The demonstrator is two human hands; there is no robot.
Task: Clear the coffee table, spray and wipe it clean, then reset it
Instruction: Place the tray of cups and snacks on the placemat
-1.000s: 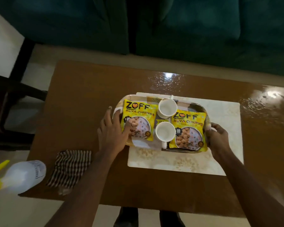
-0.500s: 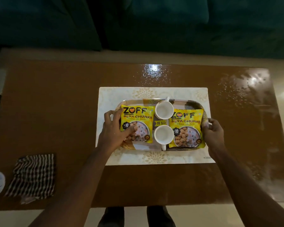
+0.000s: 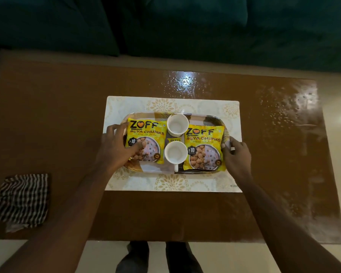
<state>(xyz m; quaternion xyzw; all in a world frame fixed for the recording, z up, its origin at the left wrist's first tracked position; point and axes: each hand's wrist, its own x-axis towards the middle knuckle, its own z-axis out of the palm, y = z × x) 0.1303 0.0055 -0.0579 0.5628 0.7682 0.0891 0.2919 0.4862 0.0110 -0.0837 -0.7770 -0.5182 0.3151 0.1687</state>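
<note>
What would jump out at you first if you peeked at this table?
First, the bright yellow snack packets, the left packet and the right packet, lying on a tray in the middle of the brown table, with a far cup and a near cup, both white, between them. Then the left hand and right hand, each gripping one end of the tray. A striped cloth lies near the table's left edge.

Tray (image 3: 211,117) seemingly now centred on placemat (image 3: 165,184).
</note>
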